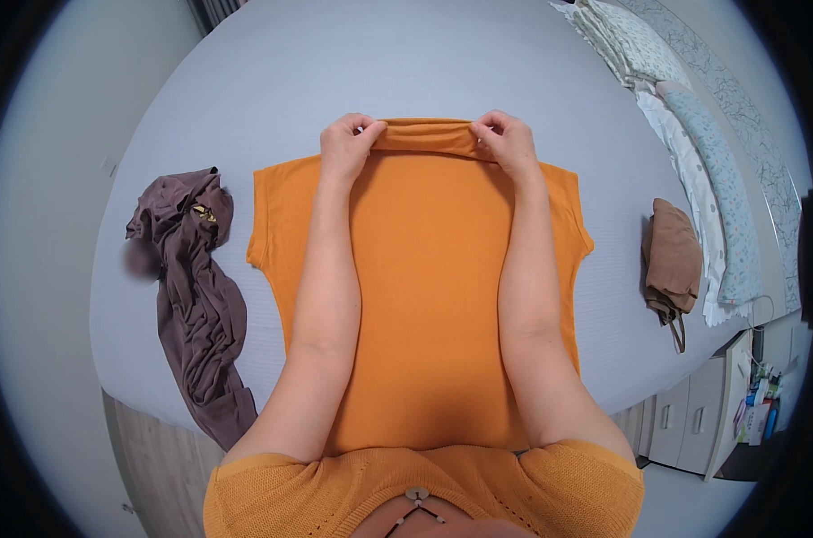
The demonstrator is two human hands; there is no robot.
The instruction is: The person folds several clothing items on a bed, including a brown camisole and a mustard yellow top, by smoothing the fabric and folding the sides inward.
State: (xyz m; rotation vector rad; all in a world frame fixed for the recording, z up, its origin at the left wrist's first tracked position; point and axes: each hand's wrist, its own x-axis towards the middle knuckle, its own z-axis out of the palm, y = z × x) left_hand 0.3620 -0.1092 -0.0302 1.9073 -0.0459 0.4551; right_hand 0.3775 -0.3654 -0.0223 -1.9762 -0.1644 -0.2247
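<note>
An orange short-sleeved shirt (429,296) lies spread flat on the bed in front of me, its short sleeves out to either side. At its far edge, the collar band is gathered up between my two hands. My left hand (345,148) pinches the left end of that band between thumb and fingers. The right end is pinched the same way by my right hand (509,148). Both forearms stretch across the shirt and cover parts of its sides. The near hem runs up to my body.
A crumpled dark purple garment (204,309) lies on the bed (406,63) at the left. To the right rests a folded brown garment (672,255) with a strap. Pillows (707,170) line the bed's right side. Beyond the right corner stands a white cabinet (689,417).
</note>
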